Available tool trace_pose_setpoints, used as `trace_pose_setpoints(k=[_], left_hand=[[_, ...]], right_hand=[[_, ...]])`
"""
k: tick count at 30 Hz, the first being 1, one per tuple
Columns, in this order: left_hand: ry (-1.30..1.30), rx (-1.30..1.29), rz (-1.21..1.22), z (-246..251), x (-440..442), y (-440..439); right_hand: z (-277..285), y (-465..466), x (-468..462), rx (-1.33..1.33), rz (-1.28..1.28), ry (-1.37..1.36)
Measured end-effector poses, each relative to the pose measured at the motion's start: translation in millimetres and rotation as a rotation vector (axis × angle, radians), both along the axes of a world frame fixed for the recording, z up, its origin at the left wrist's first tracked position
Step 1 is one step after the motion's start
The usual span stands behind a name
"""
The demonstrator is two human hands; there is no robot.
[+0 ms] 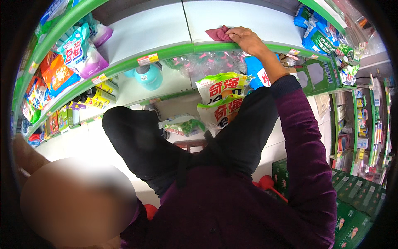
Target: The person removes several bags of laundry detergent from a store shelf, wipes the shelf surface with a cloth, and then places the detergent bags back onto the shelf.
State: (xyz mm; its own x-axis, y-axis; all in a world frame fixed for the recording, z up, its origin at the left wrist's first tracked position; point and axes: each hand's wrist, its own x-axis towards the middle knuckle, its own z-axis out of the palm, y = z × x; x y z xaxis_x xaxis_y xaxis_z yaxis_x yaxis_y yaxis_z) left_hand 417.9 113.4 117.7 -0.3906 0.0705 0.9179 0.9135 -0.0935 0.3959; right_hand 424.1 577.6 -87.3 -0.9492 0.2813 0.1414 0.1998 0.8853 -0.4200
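Observation:
My right hand grips a crumpled dark-pink cloth against the front part of a white shelf board. Just below the hand runs the shelf's green front edge, with price tags along it. To the left on the same shelf stand bags of washing powder, one white and purple. Blue bags lie at its right end. At the far left rim, part of my left hand shows; a blurred oval patch hides what is beside it, and its fingers cannot be made out.
The lower shelf holds a turquoise spray bottle, clear bottles with pink tops and yellow-black cans. Two white-and-green detergent bags stand by my right knee. Green cartons are stacked at right, near a red plastic object.

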Motion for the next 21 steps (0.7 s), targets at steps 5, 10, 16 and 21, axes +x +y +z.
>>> trace_pose_setpoints(k=[5,10,16,21], left_hand=[[-0.18,-0.332,0.142,-43,-15,-26],[-0.531,-0.794,0.36,-151,-39,-71],[-0.312,-1.14,0.635,-225,-28,-71],[-0.284,-1.097,0.627,-230,-28,-57]], right_hand=[[15,17,0,0.116,-0.049,-0.142],[11,87,32,0.223,-0.221,-0.213],[2,151,86,0.406,-0.562,-0.282],[14,162,100,0.545,-0.753,-0.374]])
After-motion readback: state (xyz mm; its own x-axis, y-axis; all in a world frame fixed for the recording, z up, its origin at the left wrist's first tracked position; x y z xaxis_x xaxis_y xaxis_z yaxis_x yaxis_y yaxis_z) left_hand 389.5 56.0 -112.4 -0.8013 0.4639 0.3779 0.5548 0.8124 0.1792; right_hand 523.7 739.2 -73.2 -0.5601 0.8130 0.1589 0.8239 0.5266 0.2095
